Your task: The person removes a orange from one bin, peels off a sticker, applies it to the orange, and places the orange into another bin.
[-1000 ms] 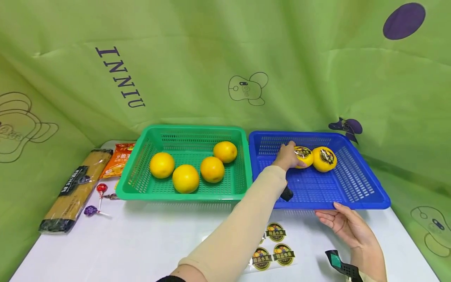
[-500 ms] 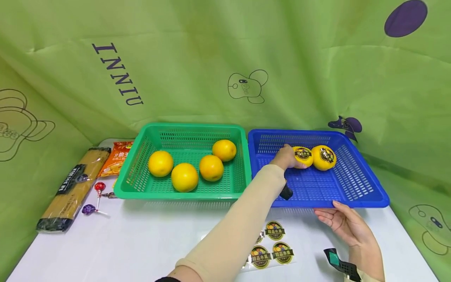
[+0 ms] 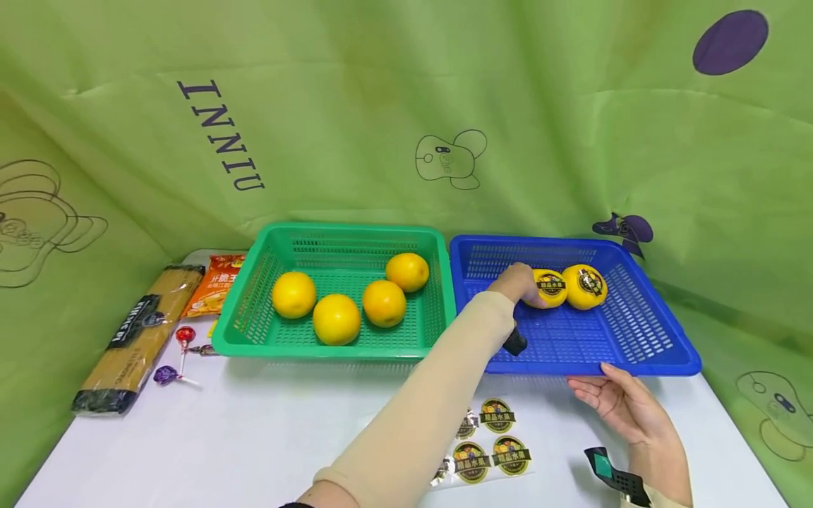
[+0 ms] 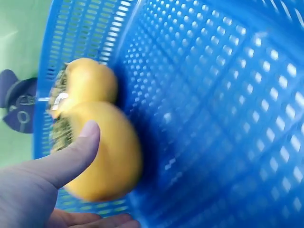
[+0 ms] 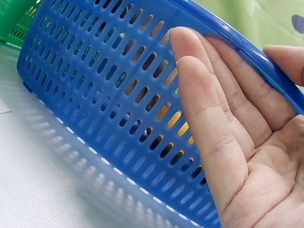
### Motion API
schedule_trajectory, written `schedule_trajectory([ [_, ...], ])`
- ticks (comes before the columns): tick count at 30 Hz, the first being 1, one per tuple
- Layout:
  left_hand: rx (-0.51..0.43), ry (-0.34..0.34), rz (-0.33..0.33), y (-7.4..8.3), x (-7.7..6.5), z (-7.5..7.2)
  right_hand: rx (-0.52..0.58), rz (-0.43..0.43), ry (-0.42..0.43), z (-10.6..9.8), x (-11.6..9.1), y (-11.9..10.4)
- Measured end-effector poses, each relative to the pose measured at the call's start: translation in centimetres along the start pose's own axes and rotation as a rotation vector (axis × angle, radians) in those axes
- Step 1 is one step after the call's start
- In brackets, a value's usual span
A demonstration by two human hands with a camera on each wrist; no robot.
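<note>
In the head view, the left hand (image 3: 519,282) reaches into the blue basket (image 3: 660,369) and holds a labelled orange (image 3: 547,291) from its left side. The left wrist view shows the thumb (image 4: 89,137) on this orange (image 4: 111,156), with the other fingers below it, partly out of frame. A second labelled orange (image 3: 585,287) sits against it on the right. Both carry a round black-and-gold sticker. At the basket's front, the right hand (image 5: 247,137) holds the rim, thumb over the edge and fingers along the outer wall.
A green basket (image 3: 330,352) with several unlabelled oranges (image 3: 336,319) stands on the left. The sticker sheet (image 3: 492,441) lies on the white table, partly under the left forearm. Farther left are a noodle pack (image 3: 140,339), an orange snack bag (image 3: 216,286) and lollipops (image 3: 166,375).
The left hand and its orange have shifted slightly towards the front of the blue basket. The right hand keeps its place at the rim.
</note>
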State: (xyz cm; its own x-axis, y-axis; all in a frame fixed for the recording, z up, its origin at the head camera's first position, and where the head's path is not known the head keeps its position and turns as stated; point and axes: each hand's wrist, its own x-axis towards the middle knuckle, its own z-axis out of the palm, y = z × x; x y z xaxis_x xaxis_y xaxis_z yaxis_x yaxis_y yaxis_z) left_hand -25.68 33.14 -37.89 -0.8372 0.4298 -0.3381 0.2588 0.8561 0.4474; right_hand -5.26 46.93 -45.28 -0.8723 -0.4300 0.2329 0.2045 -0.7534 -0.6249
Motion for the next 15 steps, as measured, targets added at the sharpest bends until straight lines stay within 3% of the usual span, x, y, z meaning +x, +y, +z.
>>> schedule_trajectory([
  [5,-0.030,-0.006,0.041,-0.6,-2.5,-3.5,0.022,0.013,-0.023,0.0,0.0,-0.2],
  [10,-0.041,-0.016,0.143,-1.9,-4.9,-6.4,0.045,0.037,-0.021,0.1,0.0,-0.2],
  [15,-0.124,0.017,0.306,-4.5,-10.1,-8.5,0.083,0.055,-0.026,0.2,-0.1,-0.2],
])
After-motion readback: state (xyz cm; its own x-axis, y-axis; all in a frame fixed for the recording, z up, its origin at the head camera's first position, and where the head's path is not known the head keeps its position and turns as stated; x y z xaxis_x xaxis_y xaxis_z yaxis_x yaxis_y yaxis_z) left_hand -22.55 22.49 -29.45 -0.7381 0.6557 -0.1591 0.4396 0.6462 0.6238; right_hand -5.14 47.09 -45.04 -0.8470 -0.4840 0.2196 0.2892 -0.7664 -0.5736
